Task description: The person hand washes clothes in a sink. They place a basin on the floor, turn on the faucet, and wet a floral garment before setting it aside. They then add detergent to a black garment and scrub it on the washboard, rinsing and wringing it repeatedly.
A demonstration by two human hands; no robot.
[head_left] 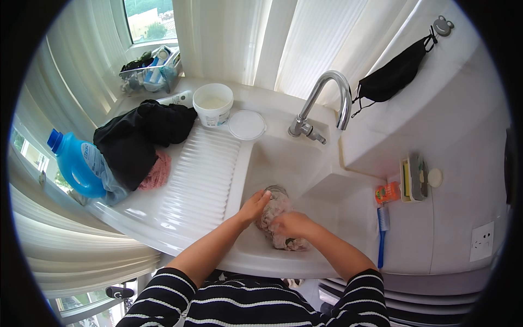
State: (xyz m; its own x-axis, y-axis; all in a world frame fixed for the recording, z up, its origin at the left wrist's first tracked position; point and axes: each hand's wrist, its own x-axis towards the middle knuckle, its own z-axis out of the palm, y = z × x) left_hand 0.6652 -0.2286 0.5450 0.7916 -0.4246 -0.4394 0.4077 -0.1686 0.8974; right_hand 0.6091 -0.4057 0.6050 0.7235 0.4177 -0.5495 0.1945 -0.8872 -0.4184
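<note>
A wet, crumpled patterned cloth point(266, 219) in pale pinkish-grey lies bunched in the basin of the white sink point(327, 210). My left hand point(255, 207) is closed on its left side, thumb uppermost. From the right, my right hand point(292, 224) presses into the middle of the cloth with curled fingers, slightly smeared by motion. The cloth's lower end point(294, 245) spreads over the basin floor towards me. Behind the basin rises a chrome tap point(327, 90), its spout turned to the right; no stream of water shows from it.
Left of the basin is a ribbed washboard point(204, 174). Black clothing point(128, 147), a pink cloth point(157, 171) and a blue detergent bottle point(81, 166) lie beyond it. A white tub point(212, 103) and its lid point(247, 125) stand behind. A blue brush point(383, 229) hangs on the right wall.
</note>
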